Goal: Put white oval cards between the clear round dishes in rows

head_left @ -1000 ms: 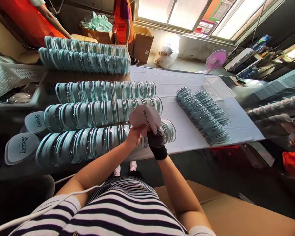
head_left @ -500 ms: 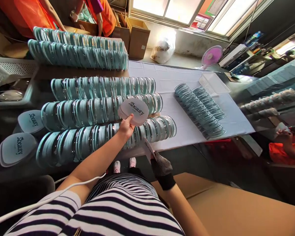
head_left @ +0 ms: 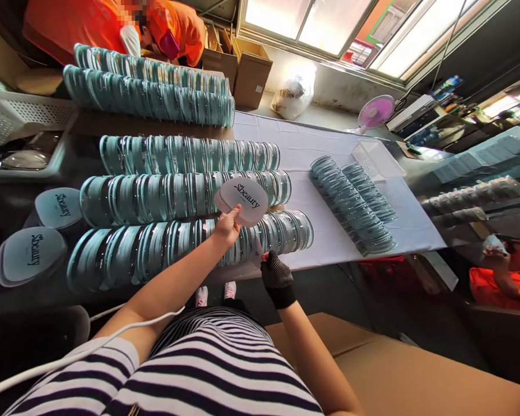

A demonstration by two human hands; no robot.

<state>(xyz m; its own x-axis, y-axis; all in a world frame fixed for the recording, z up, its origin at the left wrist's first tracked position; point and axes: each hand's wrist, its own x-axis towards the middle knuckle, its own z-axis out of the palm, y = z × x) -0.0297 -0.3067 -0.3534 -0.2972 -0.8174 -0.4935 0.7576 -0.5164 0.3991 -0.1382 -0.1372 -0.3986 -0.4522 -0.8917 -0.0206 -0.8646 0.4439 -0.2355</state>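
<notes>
Gripped in my left hand [head_left: 229, 225] is a stack of rounded pale cards [head_left: 245, 199] with "beauty" lettering on the top one, thumb over its lower edge. My right hand [head_left: 278, 278], in a dark striped fingerless-tip glove, pinches a single pale card [head_left: 258, 249] seen nearly edge-on. That card meets the nearest row of round glassy discs [head_left: 130, 251]; whether it is between two discs I cannot tell. Behind the stack runs a second row of discs [head_left: 156, 196]. Two more piles of printed cards, a front pile [head_left: 19, 260] and a rear pile [head_left: 54, 211], lie at the left.
Farther back stand more disc rows [head_left: 156, 95]. Two slanting disc rows [head_left: 346, 202] lie on the white-covered table [head_left: 294, 147], near a white basket [head_left: 375, 159]. A plastic crate [head_left: 47, 112] is at left. Cardboard [head_left: 398, 358] spreads below right. People in orange work nearby.
My right hand has moved up and slightly left, bringing its card to the nearest disc row. My left hand still holds the stack. A person at the back has bent lower.
</notes>
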